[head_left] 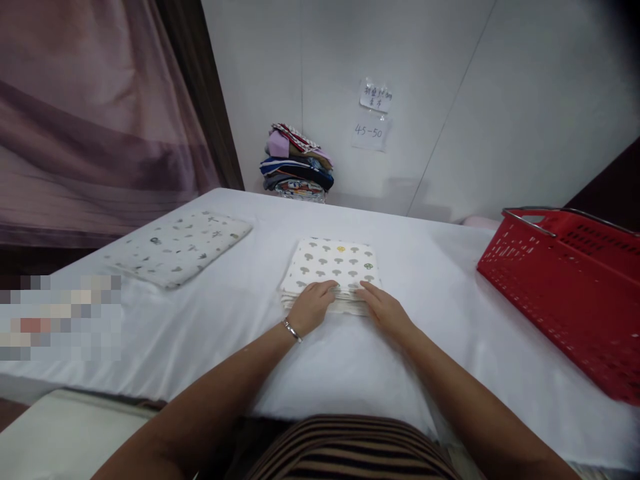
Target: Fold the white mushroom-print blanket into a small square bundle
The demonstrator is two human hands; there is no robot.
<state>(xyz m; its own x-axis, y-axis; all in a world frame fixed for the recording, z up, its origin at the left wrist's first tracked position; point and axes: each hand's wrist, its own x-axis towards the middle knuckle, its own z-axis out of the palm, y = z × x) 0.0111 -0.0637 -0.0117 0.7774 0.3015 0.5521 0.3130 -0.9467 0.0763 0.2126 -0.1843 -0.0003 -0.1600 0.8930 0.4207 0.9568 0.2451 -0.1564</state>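
Observation:
A folded white cloth with a grey tree print (334, 263) lies in the middle of the white table (210, 333). My left hand (311, 307), with a bracelet on its wrist, rests on the near edge of the cloth, its fingers curled over the folded layers. My right hand (383, 309) lies beside it on the same edge, the fingers laid flat on the cloth and touching the left hand's fingertips.
A second folded patterned cloth (181, 248) lies at the left of the table. A red plastic basket (570, 290) stands at the right. A pile of folded clothes (297, 163) sits by the far wall under two paper notes (374, 113). A purple curtain (95, 120) hangs at the left.

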